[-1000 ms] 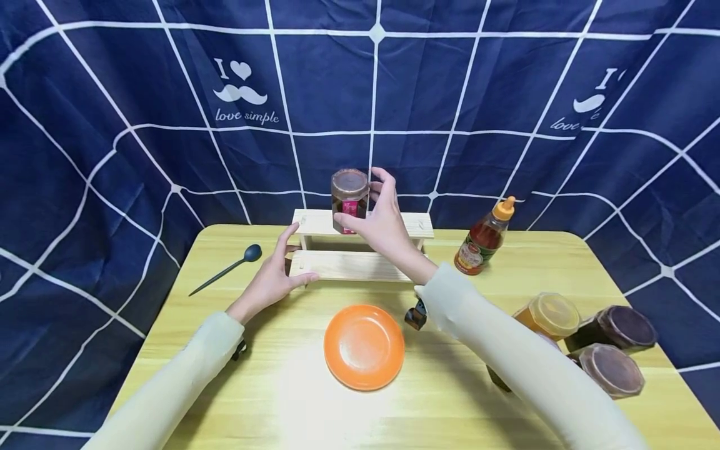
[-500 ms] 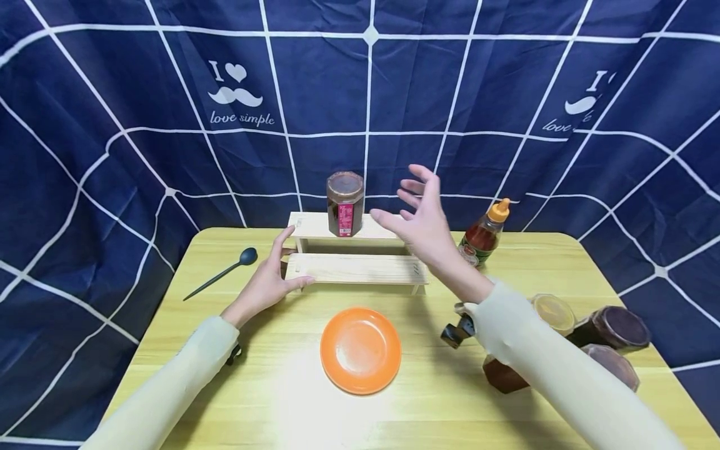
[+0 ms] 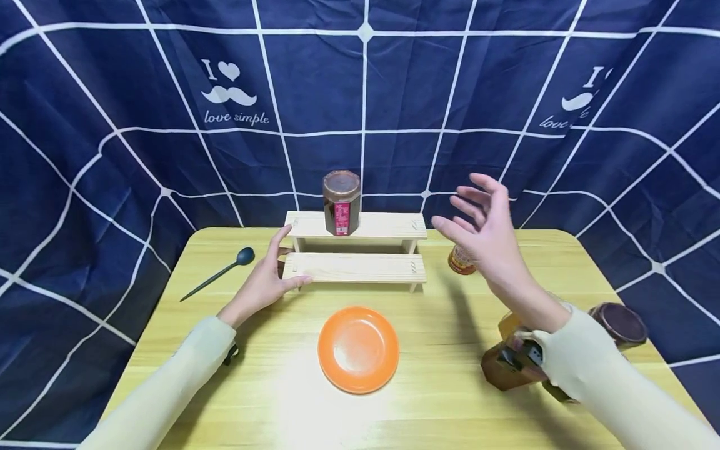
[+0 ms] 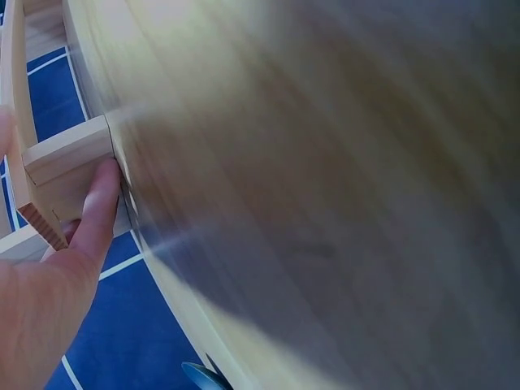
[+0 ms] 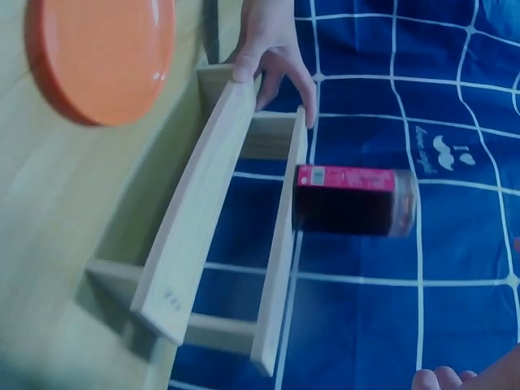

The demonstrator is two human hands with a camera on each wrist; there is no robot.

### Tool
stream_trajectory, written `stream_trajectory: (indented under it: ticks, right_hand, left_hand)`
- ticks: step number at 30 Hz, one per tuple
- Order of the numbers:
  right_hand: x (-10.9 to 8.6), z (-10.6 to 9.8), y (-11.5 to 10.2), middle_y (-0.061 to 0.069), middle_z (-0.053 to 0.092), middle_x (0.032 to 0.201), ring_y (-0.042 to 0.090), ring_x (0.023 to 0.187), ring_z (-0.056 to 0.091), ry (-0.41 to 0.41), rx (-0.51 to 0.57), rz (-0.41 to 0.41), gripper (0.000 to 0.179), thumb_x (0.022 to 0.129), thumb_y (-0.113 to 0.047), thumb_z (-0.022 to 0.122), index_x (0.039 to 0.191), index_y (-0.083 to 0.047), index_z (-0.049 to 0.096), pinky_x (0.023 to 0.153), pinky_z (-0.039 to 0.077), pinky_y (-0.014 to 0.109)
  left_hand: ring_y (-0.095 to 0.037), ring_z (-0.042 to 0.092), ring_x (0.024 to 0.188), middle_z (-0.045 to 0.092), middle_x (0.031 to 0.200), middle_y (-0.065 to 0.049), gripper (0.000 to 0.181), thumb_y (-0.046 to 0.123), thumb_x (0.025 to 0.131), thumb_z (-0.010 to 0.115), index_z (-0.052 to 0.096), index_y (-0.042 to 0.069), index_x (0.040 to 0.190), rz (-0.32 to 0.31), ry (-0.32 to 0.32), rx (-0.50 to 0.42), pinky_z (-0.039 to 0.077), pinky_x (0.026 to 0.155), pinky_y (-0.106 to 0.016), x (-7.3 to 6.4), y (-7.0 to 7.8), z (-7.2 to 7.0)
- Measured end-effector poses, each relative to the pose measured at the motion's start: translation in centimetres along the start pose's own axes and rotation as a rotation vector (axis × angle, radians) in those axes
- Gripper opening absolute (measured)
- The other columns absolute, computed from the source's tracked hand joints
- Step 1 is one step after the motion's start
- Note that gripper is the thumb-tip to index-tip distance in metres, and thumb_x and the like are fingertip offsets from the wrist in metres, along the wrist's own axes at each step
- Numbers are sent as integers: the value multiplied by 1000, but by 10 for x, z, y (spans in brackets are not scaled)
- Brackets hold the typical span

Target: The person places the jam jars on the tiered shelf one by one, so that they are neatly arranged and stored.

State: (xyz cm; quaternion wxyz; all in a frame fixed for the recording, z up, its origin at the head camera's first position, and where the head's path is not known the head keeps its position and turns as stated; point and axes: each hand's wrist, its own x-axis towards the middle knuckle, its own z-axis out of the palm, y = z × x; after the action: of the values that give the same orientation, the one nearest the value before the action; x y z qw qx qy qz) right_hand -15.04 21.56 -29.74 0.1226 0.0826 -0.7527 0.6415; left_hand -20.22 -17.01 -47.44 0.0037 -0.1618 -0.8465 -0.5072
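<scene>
Dark faceted jar (image 3: pixel 341 203), one, upright on upper step of two-step wooden rack (image 3: pixel 354 267).
Left-wrist view alone shows a finger against the rack's end support; head view has the sauce bottle (image 3: pixel 462 259) half hidden behind the person's right hand (image 3: pixel 489 240), raised, fingers loosely spread. Barcoded pink label (image 3: pixel 342 217), translucent lid (image 3: pixel 341 181). Left hand (image 3: pixel 264 281) grips rack's left end. Orange plate (image 3: pixel 359 350) nearer, on tabletop (image 3: pixel 259 387).

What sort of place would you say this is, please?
Probably a staged tabletop work area rather than a working kitchen: a printed blue cloth surrounds the back and sides of a table, which bears a two-tier rack with a jar on its upper tier.
</scene>
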Motion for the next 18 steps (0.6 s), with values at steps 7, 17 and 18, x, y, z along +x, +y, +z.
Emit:
stream_trajectory:
  ticks: [7,17,18]
  right_hand:
    - [-24,-36,3,9,47,148,23,141,52,35,48,-24,81,95,7,79,159,-16,34,108,48,23]
    - [-54,-83,2,8,47,150,21,141,54,74,47,-57,78,97,14,73,159,-15,36,97,52,16]
    - [-58,-87,1,9,47,151,21,141,54,81,55,-60,78,97,15,72,160,-14,35,97,52,17]
  left_hand:
    - [-41,66,123,59,147,-28,120,18,90,95,12,33,175,6,-6,-1,56,95,-55,1,1,1]
    - [-43,71,113,59,146,-28,120,18,91,93,10,33,175,6,-14,6,56,94,-55,0,5,0]
    - [-43,71,112,59,146,-28,120,18,91,93,9,33,175,5,-16,5,56,94,-55,0,5,0]
